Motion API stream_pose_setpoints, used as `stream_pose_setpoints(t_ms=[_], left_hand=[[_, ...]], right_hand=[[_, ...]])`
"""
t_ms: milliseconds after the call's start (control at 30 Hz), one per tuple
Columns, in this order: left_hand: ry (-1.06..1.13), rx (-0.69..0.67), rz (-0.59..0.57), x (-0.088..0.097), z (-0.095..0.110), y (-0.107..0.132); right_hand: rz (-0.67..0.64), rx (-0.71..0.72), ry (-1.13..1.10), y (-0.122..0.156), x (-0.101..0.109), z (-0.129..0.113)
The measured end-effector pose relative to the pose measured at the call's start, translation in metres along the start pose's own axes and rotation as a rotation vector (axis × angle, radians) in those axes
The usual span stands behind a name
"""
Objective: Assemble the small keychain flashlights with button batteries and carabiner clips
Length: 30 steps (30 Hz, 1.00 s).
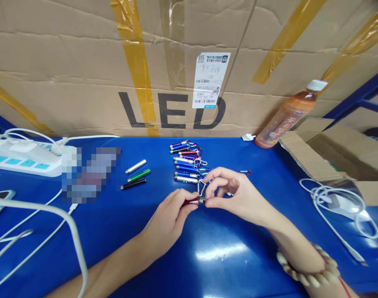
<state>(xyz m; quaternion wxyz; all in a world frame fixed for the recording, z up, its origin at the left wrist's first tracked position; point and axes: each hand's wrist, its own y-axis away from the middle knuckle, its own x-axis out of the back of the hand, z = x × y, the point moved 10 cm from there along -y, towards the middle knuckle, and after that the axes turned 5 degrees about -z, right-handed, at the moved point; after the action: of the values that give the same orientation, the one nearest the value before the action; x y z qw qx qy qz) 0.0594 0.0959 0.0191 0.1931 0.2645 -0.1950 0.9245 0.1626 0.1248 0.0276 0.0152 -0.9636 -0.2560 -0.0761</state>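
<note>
My left hand (172,213) pinches a small red keychain flashlight (193,201) between thumb and fingers, above the front of the blue table. At its silver end, my right hand (234,192) has its thumb and fingertips closed on the tip; the fingers partly hide what they grip. Just beyond my hands lies a column of several mini flashlights (185,168) in blue, silver, purple, red and black, many with carabiner clips. To the left of these, a silver tube (136,166), a green tube (139,175) and a black tube (133,184) lie side by side.
A large cardboard box (83,82) walls off the back of the blue table (220,273). Left are a white power strip (24,159), cables and a blurred-out object (95,171). A drink bottle (286,116), an open carton (340,145) and a coiled white cable (340,203) stand right.
</note>
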Motion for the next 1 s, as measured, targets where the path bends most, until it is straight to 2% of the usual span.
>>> stream_pose_setpoints(t_ms=[167, 467, 633, 733, 867, 967, 1000], left_hand=[[-0.110, -0.123, 0.032, 0.003, 0.010, 0.000], [-0.197, -0.294, 0.061, 0.001, 0.027, 0.004], [-0.206, -0.310, 0.044, -0.003, 0.030, 0.008], [-0.218, -0.277, -0.006, -0.005, 0.027, 0.006], [-0.210, -0.185, -0.037, -0.002, 0.017, -0.001], [-0.143, -0.097, 0.018, 0.007, 0.008, -0.005], [-0.112, -0.069, 0.029, 0.009, 0.006, -0.005]], right_hand=[[-0.103, -0.092, -0.167, -0.003, -0.009, 0.019], [-0.146, -0.216, -0.272, -0.003, -0.015, 0.038], [-0.117, -0.235, -0.347, -0.003, -0.019, 0.043], [-0.079, -0.204, -0.329, -0.005, -0.017, 0.044], [0.026, -0.129, -0.190, -0.008, -0.007, 0.042], [0.156, 0.073, 0.044, -0.007, 0.006, 0.018], [0.162, 0.161, 0.136, -0.005, 0.005, 0.006]])
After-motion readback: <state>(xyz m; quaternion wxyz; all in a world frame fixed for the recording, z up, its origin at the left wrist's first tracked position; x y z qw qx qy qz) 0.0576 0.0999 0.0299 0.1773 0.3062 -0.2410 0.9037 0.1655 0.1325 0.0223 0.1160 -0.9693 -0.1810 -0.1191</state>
